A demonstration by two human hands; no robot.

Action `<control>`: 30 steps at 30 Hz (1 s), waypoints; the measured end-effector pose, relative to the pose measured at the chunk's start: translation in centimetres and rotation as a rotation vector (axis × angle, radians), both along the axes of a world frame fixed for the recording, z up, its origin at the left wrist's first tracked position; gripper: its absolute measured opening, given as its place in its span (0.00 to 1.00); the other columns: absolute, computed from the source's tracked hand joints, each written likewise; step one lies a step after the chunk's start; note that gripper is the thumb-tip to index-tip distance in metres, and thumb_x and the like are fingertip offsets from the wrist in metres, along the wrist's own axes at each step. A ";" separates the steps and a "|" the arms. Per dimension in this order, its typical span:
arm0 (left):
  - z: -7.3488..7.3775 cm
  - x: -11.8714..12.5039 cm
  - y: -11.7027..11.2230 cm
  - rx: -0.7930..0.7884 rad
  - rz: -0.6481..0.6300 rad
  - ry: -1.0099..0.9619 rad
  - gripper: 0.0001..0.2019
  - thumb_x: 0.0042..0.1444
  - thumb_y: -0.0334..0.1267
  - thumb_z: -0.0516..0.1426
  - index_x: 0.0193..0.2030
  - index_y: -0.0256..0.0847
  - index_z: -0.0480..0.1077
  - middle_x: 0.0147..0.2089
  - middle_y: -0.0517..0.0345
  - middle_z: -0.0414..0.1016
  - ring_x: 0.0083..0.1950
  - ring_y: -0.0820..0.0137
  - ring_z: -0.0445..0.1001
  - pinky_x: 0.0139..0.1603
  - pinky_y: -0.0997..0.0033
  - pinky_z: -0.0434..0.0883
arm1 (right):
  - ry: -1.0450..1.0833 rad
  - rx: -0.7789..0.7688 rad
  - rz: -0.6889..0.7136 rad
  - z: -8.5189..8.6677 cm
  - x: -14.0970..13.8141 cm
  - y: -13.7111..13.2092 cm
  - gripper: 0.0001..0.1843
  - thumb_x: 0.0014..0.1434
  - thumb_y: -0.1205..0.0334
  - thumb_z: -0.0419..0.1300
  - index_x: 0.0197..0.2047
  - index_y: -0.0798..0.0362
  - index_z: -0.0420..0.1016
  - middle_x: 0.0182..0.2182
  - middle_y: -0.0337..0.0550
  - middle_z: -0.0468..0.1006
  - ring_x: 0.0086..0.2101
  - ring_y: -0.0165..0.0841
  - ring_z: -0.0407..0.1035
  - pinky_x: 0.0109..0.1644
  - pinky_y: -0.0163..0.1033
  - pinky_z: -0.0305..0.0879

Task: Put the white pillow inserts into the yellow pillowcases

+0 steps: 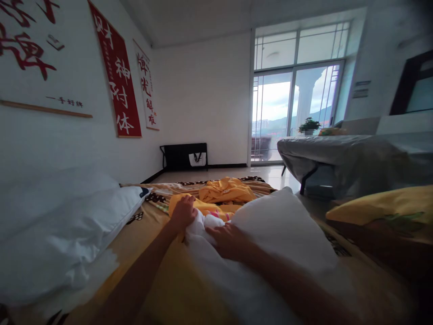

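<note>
A white pillow (270,234) lies on the yellow patterned bedsheet (158,289) in front of me. My left hand (183,212) is closed on the bunched white fabric at the pillow's far left corner. My right hand (227,240) rests on the pillow's near edge, fingers curled into the same white fabric. A crumpled yellow cloth (225,192) sits just beyond both hands. A small pink and white item peeks out between the hands and the yellow cloth.
A second white pillow (67,225) lies at the left by the wall. A yellow pillow (382,205) sits at the right. A grey covered table (338,151) stands beyond the bed, near the glass balcony door (291,113). Calligraphy scrolls (117,72) hang on the left wall.
</note>
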State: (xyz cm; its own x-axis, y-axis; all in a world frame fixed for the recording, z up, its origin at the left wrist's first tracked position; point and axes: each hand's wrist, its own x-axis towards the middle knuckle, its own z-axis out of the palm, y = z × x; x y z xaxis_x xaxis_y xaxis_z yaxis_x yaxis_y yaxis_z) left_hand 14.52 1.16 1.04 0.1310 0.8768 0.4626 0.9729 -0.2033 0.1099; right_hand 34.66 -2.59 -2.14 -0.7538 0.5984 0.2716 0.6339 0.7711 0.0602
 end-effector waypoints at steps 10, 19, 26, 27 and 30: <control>-1.1 1.1 2.7 -0.300 0.128 0.282 0.16 0.53 0.43 0.61 0.44 0.34 0.72 0.47 0.48 0.74 0.50 0.61 0.71 0.54 0.53 0.66 | -0.122 0.086 0.073 0.1 -0.4 -3.4 0.19 0.59 0.63 0.51 0.54 0.52 0.67 0.38 0.48 0.77 0.37 0.40 0.72 0.45 0.46 0.61; -0.6 2.5 1.9 -0.019 0.053 0.336 0.15 0.61 0.27 0.46 0.48 0.33 0.71 0.51 0.40 0.72 0.59 0.58 0.65 0.62 0.52 0.56 | -0.110 0.057 0.103 0.2 -0.2 -4.1 0.20 0.59 0.63 0.50 0.54 0.51 0.67 0.38 0.47 0.78 0.37 0.40 0.72 0.43 0.45 0.62; 1.2 3.2 1.2 -0.023 0.011 0.105 0.13 0.55 0.30 0.52 0.46 0.39 0.71 0.40 0.49 0.77 0.41 0.63 0.75 0.40 0.68 0.68 | -0.071 0.017 0.095 0.0 -0.2 -2.6 0.22 0.59 0.62 0.52 0.57 0.49 0.67 0.42 0.47 0.78 0.41 0.40 0.72 0.48 0.44 0.62; 1.5 3.2 1.3 -0.014 0.020 0.060 0.12 0.55 0.30 0.51 0.45 0.39 0.71 0.40 0.50 0.77 0.41 0.64 0.75 0.40 0.70 0.68 | -0.073 0.012 0.084 0.0 0.0 -2.3 0.22 0.60 0.60 0.53 0.58 0.49 0.67 0.43 0.48 0.78 0.41 0.40 0.72 0.48 0.45 0.63; 2.4 2.8 1.3 0.046 0.034 -0.044 0.14 0.57 0.29 0.48 0.47 0.38 0.69 0.48 0.49 0.75 0.49 0.66 0.73 0.47 0.72 0.67 | -0.033 0.010 -0.009 0.1 0.5 -1.0 0.25 0.64 0.52 0.50 0.62 0.48 0.63 0.45 0.50 0.77 0.43 0.42 0.72 0.48 0.45 0.64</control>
